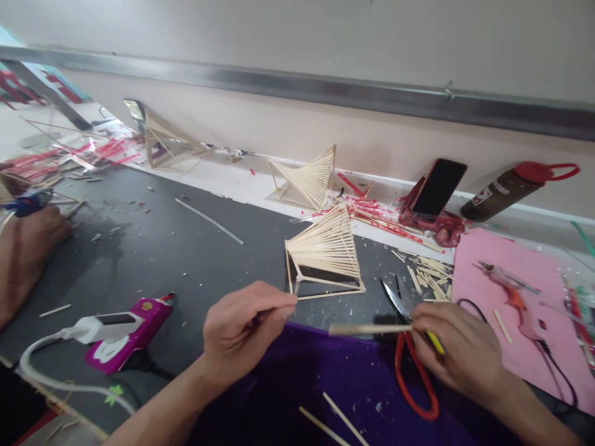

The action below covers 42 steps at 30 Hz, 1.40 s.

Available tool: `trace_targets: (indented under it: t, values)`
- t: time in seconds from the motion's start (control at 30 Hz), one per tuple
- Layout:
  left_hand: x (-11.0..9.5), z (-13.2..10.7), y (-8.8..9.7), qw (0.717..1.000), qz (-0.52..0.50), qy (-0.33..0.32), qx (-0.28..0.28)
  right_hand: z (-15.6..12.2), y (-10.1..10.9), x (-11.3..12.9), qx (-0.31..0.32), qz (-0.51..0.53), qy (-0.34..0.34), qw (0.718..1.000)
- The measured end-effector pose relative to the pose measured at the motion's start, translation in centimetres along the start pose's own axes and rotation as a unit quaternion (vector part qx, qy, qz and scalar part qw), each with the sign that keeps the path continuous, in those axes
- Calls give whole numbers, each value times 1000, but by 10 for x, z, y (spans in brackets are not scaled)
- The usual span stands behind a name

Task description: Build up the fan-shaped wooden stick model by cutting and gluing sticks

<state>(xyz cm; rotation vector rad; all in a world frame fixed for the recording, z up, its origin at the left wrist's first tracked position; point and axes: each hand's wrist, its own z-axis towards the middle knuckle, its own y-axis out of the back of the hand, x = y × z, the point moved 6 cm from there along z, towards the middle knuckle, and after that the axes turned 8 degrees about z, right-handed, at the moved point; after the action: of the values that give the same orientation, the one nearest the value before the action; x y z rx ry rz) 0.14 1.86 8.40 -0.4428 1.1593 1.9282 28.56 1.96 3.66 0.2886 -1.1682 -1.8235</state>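
My left hand [251,322] is closed in a pinch at the near left corner of a model made of thin wooden sticks [320,248]. Its sticks fan out into a twisted surface over a triangular base. To the right, my right hand [455,337] is closed around a wooden stick [367,329], blurred and pointing left. Scissors [413,378] with red handles also run under those fingers, blades apart and pointing up and left. A small yellow piece [436,342] shows by the fingers; its kind is unclear.
Behind stand a second stick model [309,179], a phone [439,189] and a bottle [504,189]. Cut sticks [430,275] lie beside a pink sheet [506,248] with a glue gun [520,303]. At left are a purple power strip [130,334] with a cable and another person's hand [35,248].
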Motion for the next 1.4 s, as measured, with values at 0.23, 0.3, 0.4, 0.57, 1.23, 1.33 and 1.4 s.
trace_targets:
  t: [0.23,0.3,0.4,0.57,1.23,1.33,1.4]
  values:
    - [-3,-51,-101,771,-361,360,382,3,-2,62,43,-6,118,992]
    - [-4,-62,-118,722,-415,380,404,7,-5,68,64,-10,146,987]
    - [-6,-78,-132,659,-445,411,447,9,-11,75,109,-19,180,977]
    - [-9,-92,-138,619,-459,420,479,12,-18,93,174,-40,231,956]
    - [-11,-104,-137,667,-433,434,423,8,-10,120,191,-81,231,951]
    - [-6,-96,-133,690,-438,431,381,-5,8,78,80,-127,38,988]
    - [1,-91,-131,701,-441,438,350,-27,13,40,70,-186,-135,971]
